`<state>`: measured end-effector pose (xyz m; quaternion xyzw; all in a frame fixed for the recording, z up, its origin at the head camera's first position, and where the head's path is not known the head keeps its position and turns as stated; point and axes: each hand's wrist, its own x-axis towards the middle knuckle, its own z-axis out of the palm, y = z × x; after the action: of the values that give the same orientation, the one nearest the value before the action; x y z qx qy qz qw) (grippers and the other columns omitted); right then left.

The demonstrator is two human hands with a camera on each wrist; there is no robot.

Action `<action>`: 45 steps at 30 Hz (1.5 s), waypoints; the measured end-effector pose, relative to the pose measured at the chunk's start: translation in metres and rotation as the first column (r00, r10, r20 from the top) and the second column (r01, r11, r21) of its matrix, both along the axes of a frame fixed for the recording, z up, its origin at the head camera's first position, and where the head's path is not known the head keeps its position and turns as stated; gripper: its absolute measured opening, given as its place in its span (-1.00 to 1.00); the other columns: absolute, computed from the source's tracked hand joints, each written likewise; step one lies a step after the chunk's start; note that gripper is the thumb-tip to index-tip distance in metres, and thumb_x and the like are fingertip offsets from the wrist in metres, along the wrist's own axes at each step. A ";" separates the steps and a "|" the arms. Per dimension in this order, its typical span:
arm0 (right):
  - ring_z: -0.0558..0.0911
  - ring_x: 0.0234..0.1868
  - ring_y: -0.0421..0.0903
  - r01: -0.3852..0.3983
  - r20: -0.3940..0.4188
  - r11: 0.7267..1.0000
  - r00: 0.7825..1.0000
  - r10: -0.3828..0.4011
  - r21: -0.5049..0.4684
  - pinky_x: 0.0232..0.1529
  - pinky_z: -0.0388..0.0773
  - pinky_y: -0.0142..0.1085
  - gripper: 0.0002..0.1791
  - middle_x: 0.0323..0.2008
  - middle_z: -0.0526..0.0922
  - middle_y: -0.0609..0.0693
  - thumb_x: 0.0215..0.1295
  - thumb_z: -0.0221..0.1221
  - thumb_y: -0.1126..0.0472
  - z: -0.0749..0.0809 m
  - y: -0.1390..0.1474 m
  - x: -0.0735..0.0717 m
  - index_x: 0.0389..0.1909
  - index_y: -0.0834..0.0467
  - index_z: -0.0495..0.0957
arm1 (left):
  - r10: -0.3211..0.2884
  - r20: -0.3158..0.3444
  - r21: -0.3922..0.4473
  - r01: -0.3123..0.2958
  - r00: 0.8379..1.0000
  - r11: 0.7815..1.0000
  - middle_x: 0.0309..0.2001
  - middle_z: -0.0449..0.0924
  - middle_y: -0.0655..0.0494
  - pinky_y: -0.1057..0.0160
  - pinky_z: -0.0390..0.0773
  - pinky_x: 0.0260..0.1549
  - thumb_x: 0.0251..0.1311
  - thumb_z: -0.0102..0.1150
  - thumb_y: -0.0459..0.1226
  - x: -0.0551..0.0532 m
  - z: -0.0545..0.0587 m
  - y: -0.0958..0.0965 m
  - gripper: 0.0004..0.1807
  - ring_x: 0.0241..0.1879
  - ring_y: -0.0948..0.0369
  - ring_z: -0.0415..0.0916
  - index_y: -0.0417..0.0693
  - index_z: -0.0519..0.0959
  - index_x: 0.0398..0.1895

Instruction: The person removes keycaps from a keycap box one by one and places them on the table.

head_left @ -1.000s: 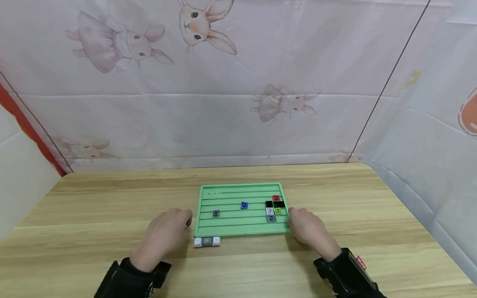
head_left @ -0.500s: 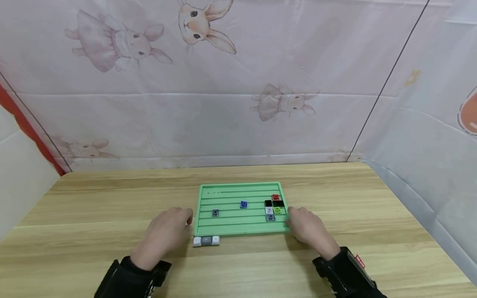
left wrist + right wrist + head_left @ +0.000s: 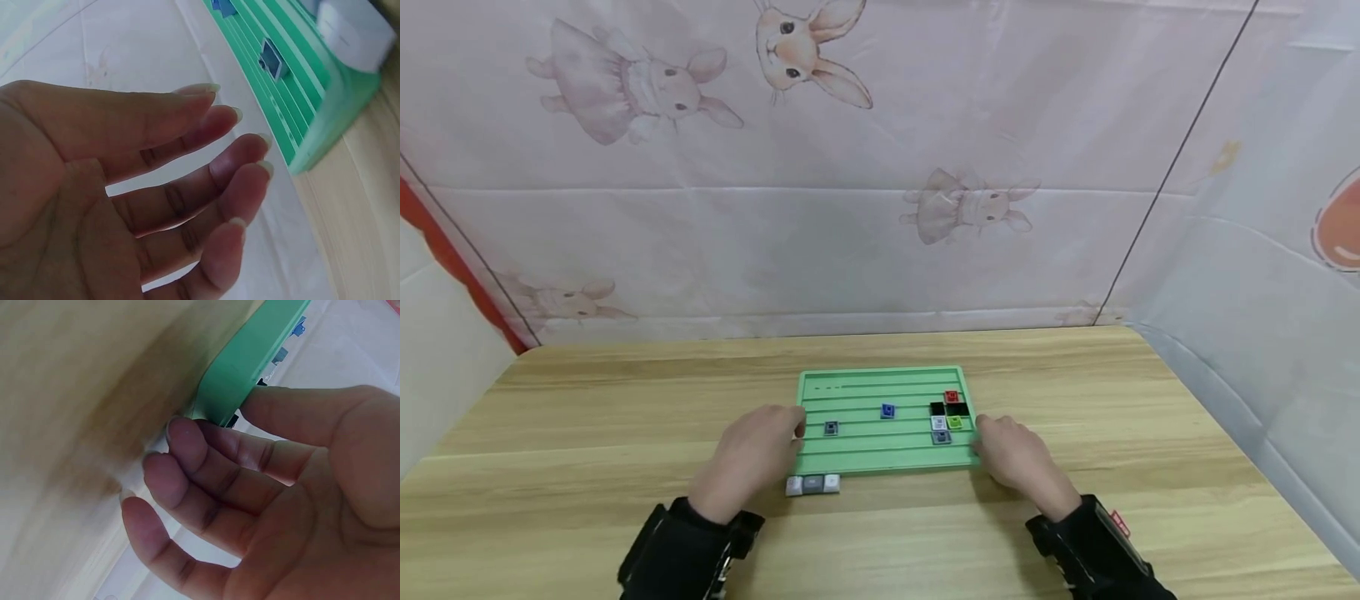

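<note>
1. The green board lies flat on the counter, between the hands, its near edge facing the person.
2. The hands are apart, one at each side of the board. The right hand grips the right edge near its near corner, thumb against the rim; that hold probably steadies the board.
3. The left hand is at the left edge, fingers loosely bent and holding nothing visible in its wrist view; whether it touches the rim cannot be told.
4. A cluster of coloured tiles sits on the board just inside the right hand. A blue tile lies between the hands, and a dark tile nearer the left one. The board's ridges seem meant to keep them in rows.
5. Three blocks stand side by side along the near edge, just inward of the left hand, leaving little room there.
6. Wood extends outward from both hands; beyond them, the counter's far edge meets a printed cloth.
</note>
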<state>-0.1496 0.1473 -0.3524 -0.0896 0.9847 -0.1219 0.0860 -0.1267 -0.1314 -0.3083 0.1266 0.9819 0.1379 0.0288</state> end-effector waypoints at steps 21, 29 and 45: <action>0.38 -0.57 -0.09 -0.003 0.000 1.000 1.000 0.003 -0.016 -0.60 0.33 -0.30 -0.79 -0.50 0.50 0.11 0.19 0.10 0.28 -0.003 -0.001 -0.001 -0.24 0.36 0.46 | -0.074 0.106 -0.004 0.075 0.992 0.997 -0.24 0.57 -0.07 0.21 0.44 -0.45 0.01 -0.01 -0.57 -0.033 -0.007 0.027 -0.75 -0.45 0.17 0.34 -0.22 0.56 -0.26; 0.38 -0.58 -0.09 -0.004 -0.002 1.000 1.000 0.004 -0.012 -0.61 0.33 -0.30 -0.79 -0.52 0.49 0.10 0.19 0.10 0.28 -0.003 -0.001 -0.001 -0.24 0.37 0.46 | -0.100 0.140 -0.022 0.104 0.985 0.994 -0.17 0.55 -0.10 0.12 0.47 -0.23 -0.02 -0.11 -0.65 -0.036 -0.015 0.029 -0.61 -0.25 0.12 0.37 -0.20 0.58 -0.21; 0.38 -0.58 -0.10 0.002 -0.009 1.000 1.000 -0.003 -0.009 -0.61 0.34 -0.29 -0.79 -0.51 0.49 0.11 0.19 0.10 0.29 -0.002 0.000 -0.002 -0.24 0.37 0.47 | -0.093 0.131 0.003 0.093 0.987 0.996 -0.30 0.50 -0.06 0.16 0.46 -0.32 -0.03 -0.03 -0.65 -0.036 -0.020 0.031 -0.71 -0.38 0.15 0.29 -0.28 0.59 -0.29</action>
<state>-0.1512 0.1471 -0.3549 -0.0893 0.9847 -0.1259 0.0809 -0.1630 -0.0999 -0.3281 0.1628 0.9712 0.1427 0.0998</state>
